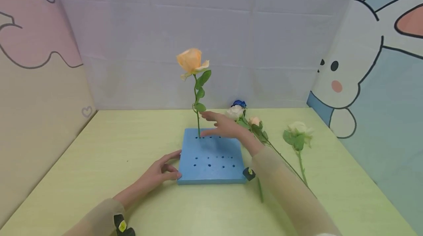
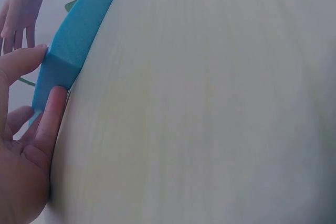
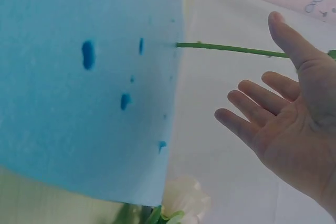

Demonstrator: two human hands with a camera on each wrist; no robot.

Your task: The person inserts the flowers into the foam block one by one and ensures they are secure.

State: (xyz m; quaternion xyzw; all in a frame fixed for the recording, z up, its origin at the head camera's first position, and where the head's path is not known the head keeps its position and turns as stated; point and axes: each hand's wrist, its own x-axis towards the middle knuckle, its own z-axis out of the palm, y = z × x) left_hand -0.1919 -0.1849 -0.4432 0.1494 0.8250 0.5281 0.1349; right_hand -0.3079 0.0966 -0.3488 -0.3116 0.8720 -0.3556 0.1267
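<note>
A peach rose [image 1: 190, 61] stands upright, its green stem [image 3: 226, 48] set in a hole near the back left of the blue board [image 1: 211, 175] with its pattern of holes. My right hand [image 1: 224, 125] is beside that stem, fingers spread and apart from one another. The right wrist view shows its palm [image 3: 294, 129] with nothing gripped. Against the board's left edge rests my left hand [image 1: 162, 171], its thumb and fingers touching the side. In the left wrist view the fingertips [image 2: 59, 94] press the board's side [image 2: 65, 56].
Right of the board lie a blue rose [image 1: 239, 103], a white rose [image 1: 235, 112], and a smaller peach rose [image 1: 255, 121]. Farther right lies a cream rose [image 1: 299, 129]. Their long stems run toward the front, partly under my right forearm. Printed cloth walls surround the pale table [image 1: 148, 129].
</note>
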